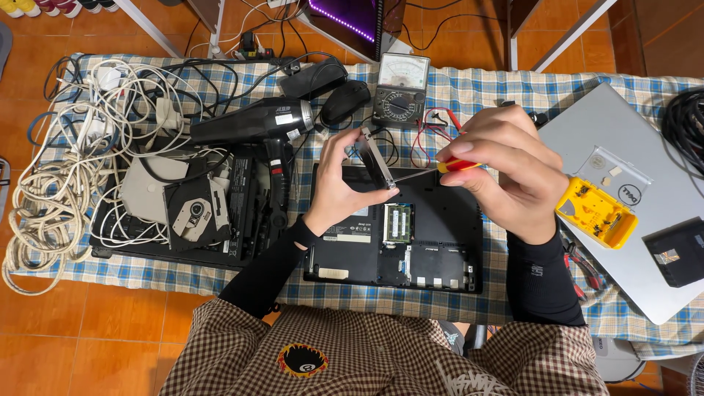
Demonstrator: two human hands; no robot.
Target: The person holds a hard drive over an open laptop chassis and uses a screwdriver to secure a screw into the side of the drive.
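1. Two laptops flank the centre: an opened black laptop [396, 235], underside up, at lower centre, and a closed grey laptop [623, 198] at right.
2. The left hand [339, 180] grips a flat drive [372, 155] on edge above the black one.
3. The right hand [506, 172], closed round a red-handled screwdriver [433, 171], sets its tip at the drive's side.
4. Judged step: working a side screw; next calls for steady turning without slipping.

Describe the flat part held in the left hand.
The drive is a thin, flat slab seen nearly edge-on, with a silvery metal frame and a dark face. The left hand holds it tilted above the open black laptop. The screwdriver tip, in the right hand, meets its lower corner.
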